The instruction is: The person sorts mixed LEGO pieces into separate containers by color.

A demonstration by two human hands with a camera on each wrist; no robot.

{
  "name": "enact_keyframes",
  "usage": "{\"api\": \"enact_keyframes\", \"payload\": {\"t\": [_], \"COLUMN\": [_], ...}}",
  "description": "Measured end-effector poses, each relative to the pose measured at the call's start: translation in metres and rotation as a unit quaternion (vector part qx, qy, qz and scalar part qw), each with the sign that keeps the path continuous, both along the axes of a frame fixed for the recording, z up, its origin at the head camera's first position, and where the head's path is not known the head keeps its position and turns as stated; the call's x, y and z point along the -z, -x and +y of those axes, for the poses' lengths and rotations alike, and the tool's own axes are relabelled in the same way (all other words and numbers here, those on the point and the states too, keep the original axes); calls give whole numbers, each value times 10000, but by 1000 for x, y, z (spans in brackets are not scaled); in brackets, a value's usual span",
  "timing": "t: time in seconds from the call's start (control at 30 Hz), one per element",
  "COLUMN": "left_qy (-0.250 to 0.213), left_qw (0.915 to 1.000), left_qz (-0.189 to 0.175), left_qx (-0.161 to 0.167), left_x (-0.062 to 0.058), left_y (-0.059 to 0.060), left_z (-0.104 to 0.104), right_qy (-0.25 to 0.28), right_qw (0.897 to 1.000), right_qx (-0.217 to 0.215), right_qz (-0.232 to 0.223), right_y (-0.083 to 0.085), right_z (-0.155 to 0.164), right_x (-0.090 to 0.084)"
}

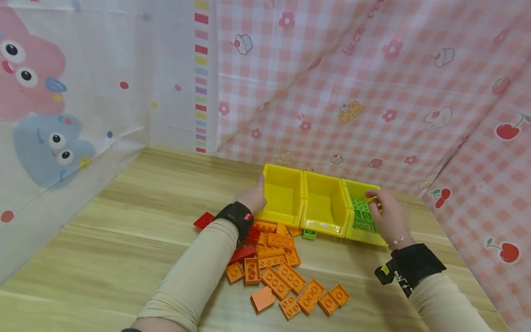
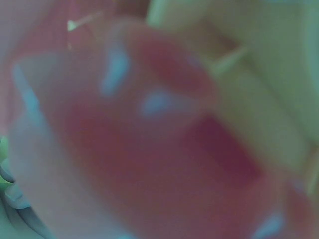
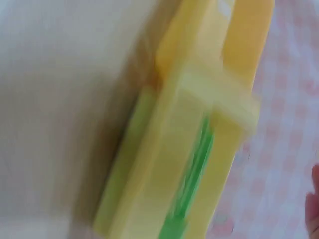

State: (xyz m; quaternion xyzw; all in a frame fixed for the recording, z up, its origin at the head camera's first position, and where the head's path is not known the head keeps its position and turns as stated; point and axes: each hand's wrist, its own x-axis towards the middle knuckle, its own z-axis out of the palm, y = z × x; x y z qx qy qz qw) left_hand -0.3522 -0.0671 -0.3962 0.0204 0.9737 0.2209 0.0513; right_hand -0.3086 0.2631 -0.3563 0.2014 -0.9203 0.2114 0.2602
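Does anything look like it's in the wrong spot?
Maybe one green brick: it lies in front of the middle yellow bin, near the orange bricks, while other green bricks sit in the right-hand bin.

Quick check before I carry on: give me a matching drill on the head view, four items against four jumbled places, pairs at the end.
Items
1. Left hand
2. Right hand
3. Green brick cluster
4. Orange bricks

Places
A. Inside the rightmost bin
B. At the outer side of the leftmost bin
C. Loose on the table, in front of the bins
D. Wrist beyond the row's right end, fingers reaching over a bin that has bricks in it

Pairs
1-B
2-D
3-A
4-C
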Motion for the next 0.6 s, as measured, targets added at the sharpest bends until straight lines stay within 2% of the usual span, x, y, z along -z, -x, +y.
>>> {"api": "enact_keyframes", "payload": {"t": [0.07, 0.1, 0.2, 0.27, 0.4, 0.6], "left_qy": [-8, -23, -75, -80, -48, -57], "left_qw": [10000, 10000, 10000, 9999, 9999, 9999], "left_qz": [5, 8, 24, 16, -19, 10], "left_qx": [2, 0, -32, -60, -124, -118], "left_x": [1, 1, 0, -1, -2, -1], "left_y": [1, 1, 2, 1, 0, -2], "left_z": [0, 0, -1, -1, -1, 1], "right_qy": [-343, -538, -1018, -1326, -1858, -2126], "right_qw": [9978, 9951, 9818, 9723, 9592, 9605], "right_qx": [-544, -825, -1538, -1756, -1860, -1540], "right_qz": [159, 88, -460, -786, -1036, -922], "right_y": [-8, -11, -21, -25, -26, -25], "right_z": [-11, -16, -34, -43, -57, -64], "right_x": [6, 10, 19, 26, 40, 54]}}
